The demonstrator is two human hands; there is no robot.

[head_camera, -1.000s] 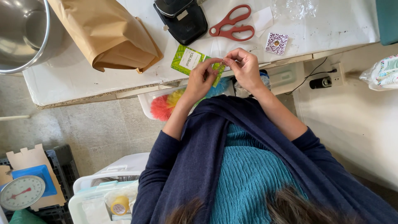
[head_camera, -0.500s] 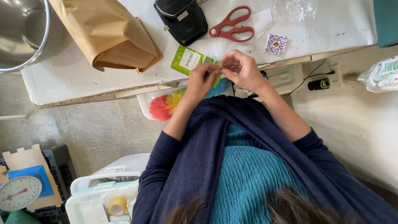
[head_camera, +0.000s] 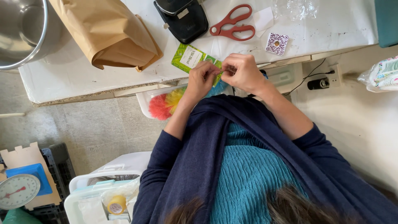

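Green and shiny, a small packet (head_camera: 195, 61) lies at the near edge of the white table (head_camera: 74, 74), and both hands meet right over its near end. The left hand (head_camera: 202, 77) has its fingertips pinched tight together, and the right hand (head_camera: 242, 72) is curled the same way, thumb against forefinger; they seem to grip something very small or thin between them, perhaps the packet's corner, though what exactly is hidden by the fingers. For fine work like this, I judge it best to keep the wrists steadied against the table edge and hold the pinch close to the tips, so the little piece does not slip.

Just under the table edge, below the hands, sits a tub of bright red, yellow and blue fluff (head_camera: 166, 103). Farther out on the table, a small patterned square card (head_camera: 276, 43) lies to the right of the hands, and red-handled scissors (head_camera: 232, 25) lie beyond it, near a black hole punch (head_camera: 182, 16). To the left are a brown paper bag (head_camera: 107, 35) and a steel bowl (head_camera: 23, 31) at the far corner. Nothing crowds the hands; the scissors are the closest sharp thing, well apart from the fingers.
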